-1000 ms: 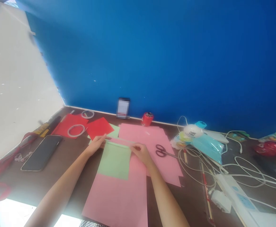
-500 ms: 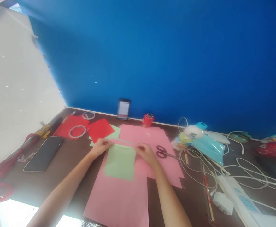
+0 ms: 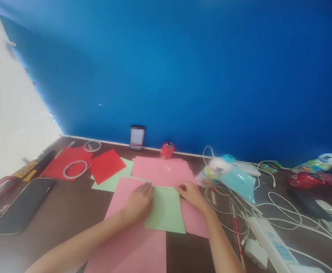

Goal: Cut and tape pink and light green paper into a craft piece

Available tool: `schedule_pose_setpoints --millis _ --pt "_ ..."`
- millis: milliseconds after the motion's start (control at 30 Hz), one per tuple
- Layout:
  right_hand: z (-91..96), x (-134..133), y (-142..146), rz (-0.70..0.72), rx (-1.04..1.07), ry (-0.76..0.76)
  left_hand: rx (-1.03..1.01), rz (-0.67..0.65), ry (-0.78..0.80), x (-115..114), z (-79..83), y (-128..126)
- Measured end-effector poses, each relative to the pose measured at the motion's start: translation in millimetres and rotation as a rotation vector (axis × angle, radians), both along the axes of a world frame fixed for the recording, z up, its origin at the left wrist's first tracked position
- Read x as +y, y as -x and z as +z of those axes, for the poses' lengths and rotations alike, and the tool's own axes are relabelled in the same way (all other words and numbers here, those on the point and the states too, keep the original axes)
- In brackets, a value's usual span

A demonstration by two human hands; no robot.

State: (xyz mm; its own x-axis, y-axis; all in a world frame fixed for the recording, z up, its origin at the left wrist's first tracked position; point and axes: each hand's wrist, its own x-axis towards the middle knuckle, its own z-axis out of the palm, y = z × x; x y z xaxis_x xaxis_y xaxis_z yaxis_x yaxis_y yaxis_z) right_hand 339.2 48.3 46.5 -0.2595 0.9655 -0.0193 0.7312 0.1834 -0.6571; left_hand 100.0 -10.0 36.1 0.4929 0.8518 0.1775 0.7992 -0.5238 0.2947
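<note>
Green paper (image 3: 167,210) lies on the pink sheet (image 3: 131,242). Left hand (image 3: 139,203) flat, fingers spread, pinning its left edge; right hand (image 3: 191,191) curled at its far right corner, apparently steadying it.

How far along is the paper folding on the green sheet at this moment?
Done: a narrow fold seems to run along the top edge of the light green paper sheet, lying on the large pink paper sheet. In hand: the left hand presses flat on its left side, the right hand at its top right corner. Left: most of the sheet lies flat and unfolded.
</note>
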Motion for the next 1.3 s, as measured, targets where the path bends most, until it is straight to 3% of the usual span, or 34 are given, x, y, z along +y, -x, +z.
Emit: schedule_pose_setpoints --millis 200,467,900,967,1033,1167,1300 --pt "-14.7 -2 -18 -0.038 -0.042 -0.054 0.203 -0.042 0.023 -12 -11.5 -33" --pt "-29.0 -8 -25 -0.165 -0.022 -0.229 0.162 0.012 -0.092 -8 -38.2 -34" --pt "-36.8 -11 -14 -0.262 -0.121 -0.378 0.163 0.038 -0.05 -5 -30.7 -35" --pt "-35.3 -12 -10 -0.224 -0.171 -0.478 0.164 0.041 -0.054 -5 -29.7 -36" --pt "-33.4 -15 -3 -0.101 -0.221 -0.553 0.164 0.046 -0.057 -5 -28.7 -36" --pt "-32.7 -19 10 0.154 -0.279 -0.514 0.166 0.047 -0.068 -4 -27.6 -36" --pt "-35.6 -19 14 0.195 -0.315 -0.473 0.171 0.046 -0.087 -5 -27.4 -36"
